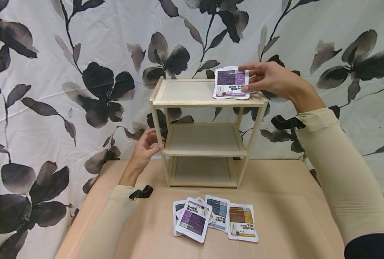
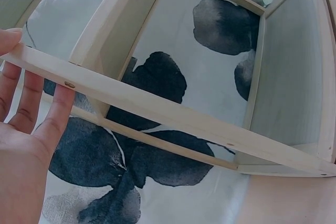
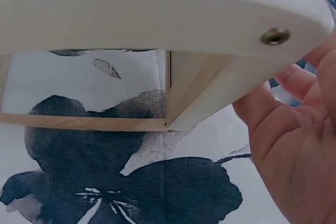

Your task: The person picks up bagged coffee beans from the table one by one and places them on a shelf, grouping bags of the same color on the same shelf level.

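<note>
Gripping one three-tier rack [image 1: 208,153] is the left hand [image 1: 143,149]; the right hand [image 1: 275,80] pinches at least one purple packet [image 1: 229,80].

I've shelf unit [image 1: 205,139] on table [image 1: 276,194], cloth [image 1: 111,46] behind, loose pkts [image 1: 193,220] in front; upper pkt [image 1: 231,82], in my R hand [image 1: 274,81], @ top tier [image 1: 185,91] R end; L hand [image 1: 143,148] @ L post [image 1: 164,165].

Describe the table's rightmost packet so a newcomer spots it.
Find the wooden shelf on the table. In front of it, take the rightmost packet. Its brown-and-orange panel sets it apart from the blue packet beside it and the purple packet farther left.
</note>
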